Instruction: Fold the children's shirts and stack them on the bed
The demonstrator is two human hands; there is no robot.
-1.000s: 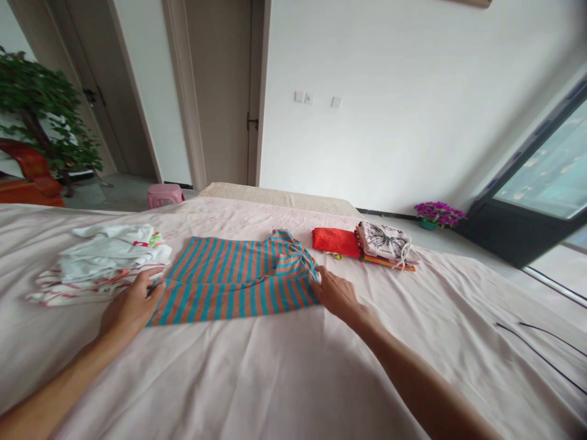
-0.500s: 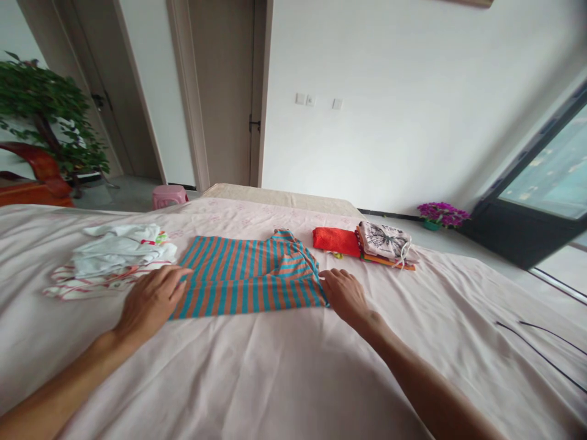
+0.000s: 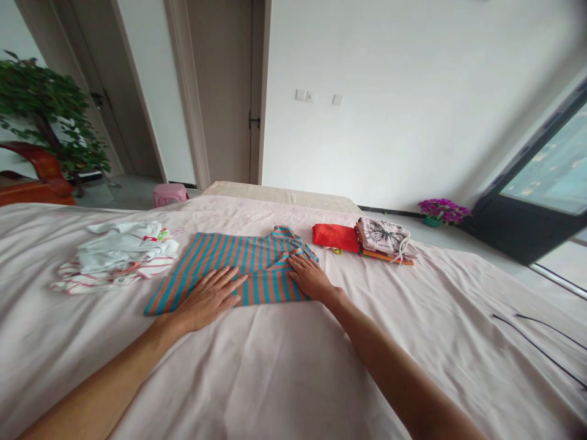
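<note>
A shirt [image 3: 229, 252] with blue and orange-brown stripes lies in front of me, its near part folded over into a long strip. My left hand [image 3: 211, 296] rests flat on the left half of that strip, fingers stretched out. On the right end, near the bunched collar, my right hand [image 3: 309, 275] presses down with its fingers extended. Both palms hide some of the cloth under them. Neither hand grips the fabric.
A loose heap of white clothes [image 3: 123, 247] lies to the left. Back right are a folded red cloth [image 3: 335, 237] and a stack of folded clothes [image 3: 383, 237]. A pinkish sheet [image 3: 284, 366] covers the surface. Dark cords [image 3: 536, 342] run at the right.
Both hands have moved inward from the shirt's ends and now lie flat on the folded strip. The left fingers have opened out. The strip's lower left corner reaches farther left.
</note>
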